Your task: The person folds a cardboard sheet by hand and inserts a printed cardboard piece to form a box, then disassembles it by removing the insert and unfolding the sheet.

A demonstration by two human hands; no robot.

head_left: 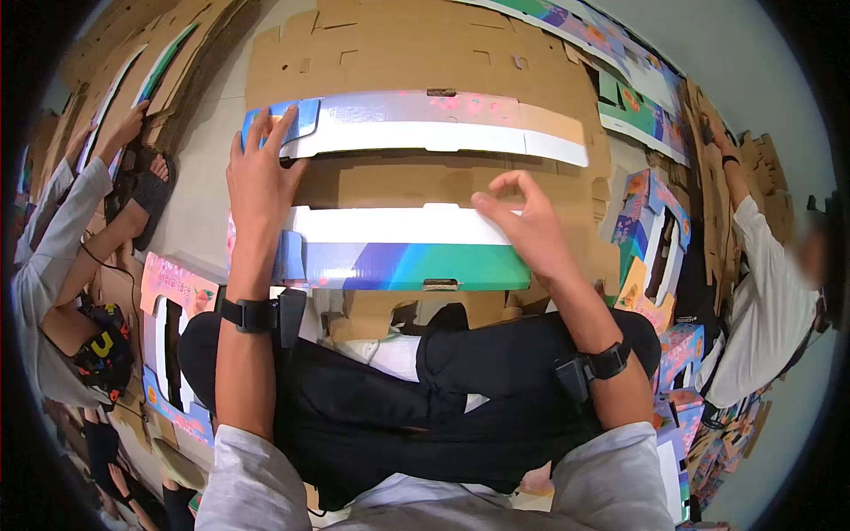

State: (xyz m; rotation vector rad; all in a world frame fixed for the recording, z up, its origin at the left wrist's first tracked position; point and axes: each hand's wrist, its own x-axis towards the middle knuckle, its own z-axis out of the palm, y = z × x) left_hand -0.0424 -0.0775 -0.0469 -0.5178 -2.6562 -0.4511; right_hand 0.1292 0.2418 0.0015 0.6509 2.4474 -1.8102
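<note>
A long, partly folded cardboard box [416, 267] lies before me, its brown inside showing between two long printed walls with white flaps. The near wall is purple, blue and green; the far wall [390, 111] is pale with pink flowers. My left hand [263, 173] grips the blue corner at the box's left end, fingers over the far wall and thumb at its inner edge. My right hand [537, 232] is at the right end of the near wall, thumb and forefinger curved apart over the white flap, holding nothing. Its other fingers are partly hidden.
Large brown cardboard sheets [398, 44] lie under and beyond the box. Folded printed boxes stand at left [173, 296] and right [639, 221] of my crossed legs. Printed sheets [637, 115] lie at the far right. Other people sit on both sides, one with a white sleeve [757, 239].
</note>
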